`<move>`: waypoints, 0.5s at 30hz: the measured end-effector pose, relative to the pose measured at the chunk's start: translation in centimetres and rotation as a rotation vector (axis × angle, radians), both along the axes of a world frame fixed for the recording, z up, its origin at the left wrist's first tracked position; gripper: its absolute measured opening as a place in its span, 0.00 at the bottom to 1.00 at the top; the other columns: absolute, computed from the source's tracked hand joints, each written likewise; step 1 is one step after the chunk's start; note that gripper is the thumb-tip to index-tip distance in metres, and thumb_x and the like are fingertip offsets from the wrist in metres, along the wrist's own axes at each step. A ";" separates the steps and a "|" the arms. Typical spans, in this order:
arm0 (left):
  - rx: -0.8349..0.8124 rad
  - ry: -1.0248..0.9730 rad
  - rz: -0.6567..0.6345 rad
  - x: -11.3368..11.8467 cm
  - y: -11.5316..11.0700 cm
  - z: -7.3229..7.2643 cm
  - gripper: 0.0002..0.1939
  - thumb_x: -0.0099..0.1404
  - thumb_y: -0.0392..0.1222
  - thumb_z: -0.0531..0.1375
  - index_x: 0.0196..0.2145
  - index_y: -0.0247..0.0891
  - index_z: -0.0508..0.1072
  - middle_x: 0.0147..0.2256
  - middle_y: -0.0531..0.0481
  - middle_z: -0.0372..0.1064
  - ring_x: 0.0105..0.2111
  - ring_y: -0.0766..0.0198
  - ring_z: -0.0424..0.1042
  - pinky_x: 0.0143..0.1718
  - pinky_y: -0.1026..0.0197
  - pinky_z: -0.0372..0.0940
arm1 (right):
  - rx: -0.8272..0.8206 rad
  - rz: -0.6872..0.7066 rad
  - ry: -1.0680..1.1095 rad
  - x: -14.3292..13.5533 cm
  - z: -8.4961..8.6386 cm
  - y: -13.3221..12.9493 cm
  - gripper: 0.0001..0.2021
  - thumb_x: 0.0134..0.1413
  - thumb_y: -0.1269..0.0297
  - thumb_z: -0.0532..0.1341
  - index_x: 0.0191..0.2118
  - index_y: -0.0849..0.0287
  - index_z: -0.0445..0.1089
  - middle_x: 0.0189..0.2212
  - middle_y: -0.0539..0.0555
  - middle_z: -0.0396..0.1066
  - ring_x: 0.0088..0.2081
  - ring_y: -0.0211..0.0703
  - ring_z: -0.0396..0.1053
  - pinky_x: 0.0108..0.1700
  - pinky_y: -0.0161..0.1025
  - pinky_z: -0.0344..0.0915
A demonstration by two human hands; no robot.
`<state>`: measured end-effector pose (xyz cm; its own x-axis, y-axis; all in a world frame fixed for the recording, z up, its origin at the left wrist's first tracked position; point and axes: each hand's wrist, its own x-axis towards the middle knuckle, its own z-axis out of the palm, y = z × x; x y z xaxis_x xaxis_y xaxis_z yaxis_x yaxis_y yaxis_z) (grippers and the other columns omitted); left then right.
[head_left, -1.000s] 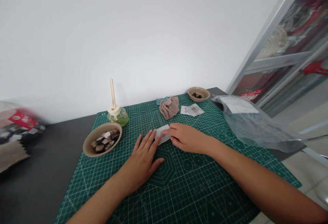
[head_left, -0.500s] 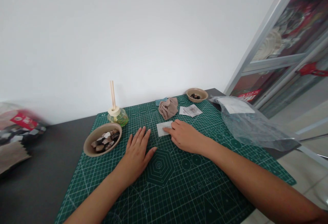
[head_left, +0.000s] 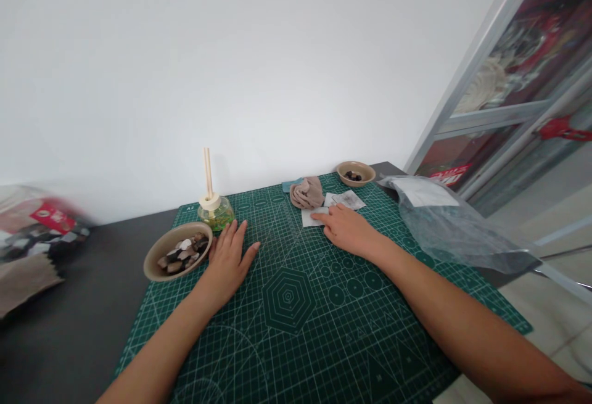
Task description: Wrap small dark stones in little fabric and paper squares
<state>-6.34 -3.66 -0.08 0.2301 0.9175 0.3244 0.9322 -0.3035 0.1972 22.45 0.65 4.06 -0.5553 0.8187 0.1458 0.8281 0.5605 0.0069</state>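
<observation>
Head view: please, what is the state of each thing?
Left hand, open, beside left bowl
Right hand, index finger on white paper
White paper, flat
Left bowl, upright, holding stones
Right bowl, upright, holding dark stones
Glass bottle, upright, holding sticks
Brown cloth, crumpled
Blue cloth, partly hidden
Marked papers, flat, overlapping
Clear bag, wrinkled, lying down
Cutting mat, spread flat
Red-labelled bag, too blurred to tell

Likely a craft corner at home: mat (head_left: 296, 354) on a dark counter (head_left: 92, 280) towards six o'clock, reed diffuser (head_left: 217, 216) at nine, plain wall (head_left: 296, 65) at twelve, glazed frame (head_left: 478, 58) at two, tiled floor (head_left: 567, 330) at four.
</observation>
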 end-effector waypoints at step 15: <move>0.217 -0.163 0.018 1.3 -0.6 5.0 0.16 0.68 0.44 0.49 0.51 0.37 0.59 0.47 0.40 0.59 0.50 0.48 0.63 0.52 0.43 0.60 | -0.202 0.121 0.532 -2.1 0.1 -0.8 0.06 0.55 0.69 0.59 0.40 0.61 0.66 0.34 0.54 0.68 0.36 0.42 0.65 0.38 0.39 0.61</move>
